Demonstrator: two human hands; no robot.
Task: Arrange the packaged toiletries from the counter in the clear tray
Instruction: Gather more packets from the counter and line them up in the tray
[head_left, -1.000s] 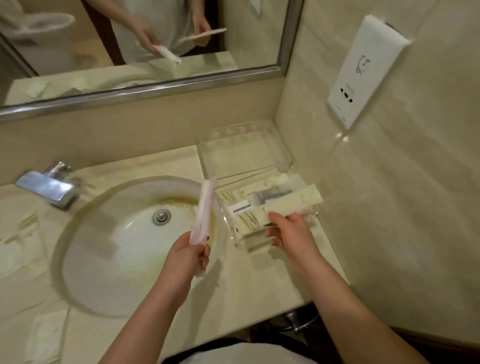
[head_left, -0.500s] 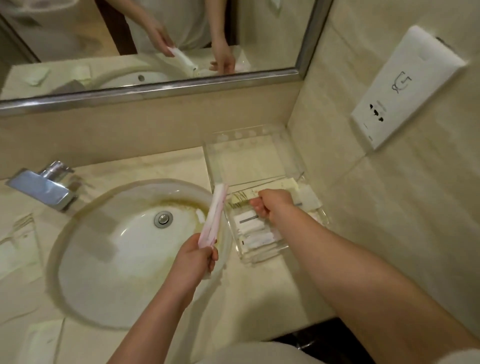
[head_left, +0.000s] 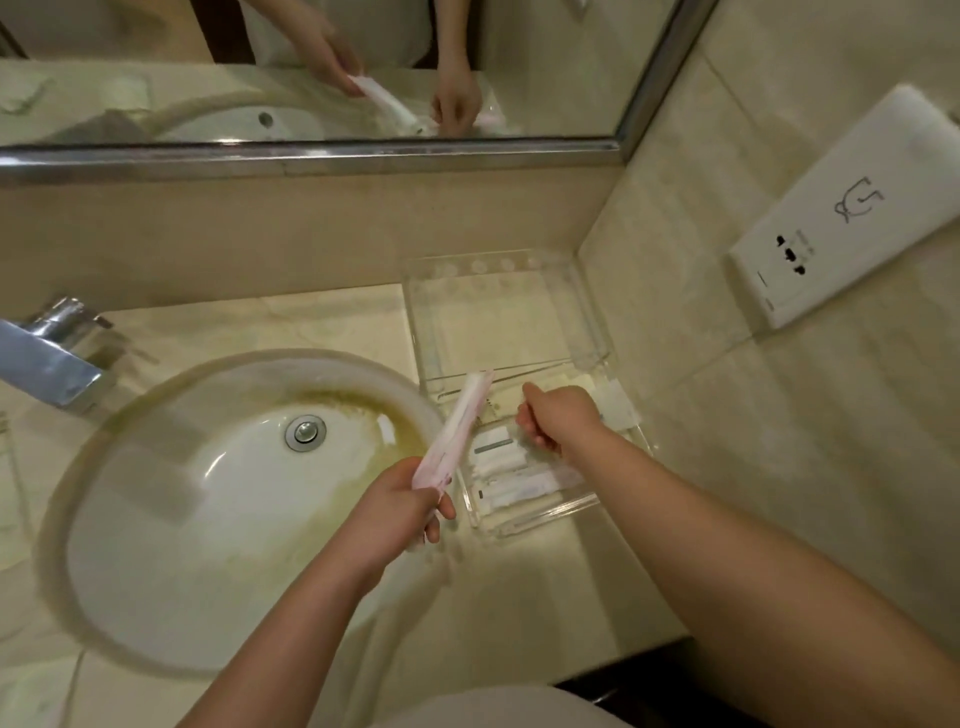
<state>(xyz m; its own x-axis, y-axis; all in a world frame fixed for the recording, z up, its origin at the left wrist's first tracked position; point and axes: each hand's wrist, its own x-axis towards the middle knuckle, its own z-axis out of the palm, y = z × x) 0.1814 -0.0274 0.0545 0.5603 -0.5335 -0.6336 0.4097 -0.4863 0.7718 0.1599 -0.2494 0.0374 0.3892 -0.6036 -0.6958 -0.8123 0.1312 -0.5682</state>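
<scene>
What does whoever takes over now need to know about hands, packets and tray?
Left hand grips a long pink-and-white wrapped packet, tilted upward.
Right hand is curled inside the clear plastic tray, over a flat cream packet; grip unclear.
Done: several white packets lie in the tray's near end.
Left: the pink packet, plus a pale flat packet on the counter, near-left corner.

Wall plate (head_left: 852, 208): one line-drawn pictogram; small print by its sockets too small to read. Packets (head_left: 498, 457) in clear tray (head_left: 592, 322): printing illegible.
</scene>
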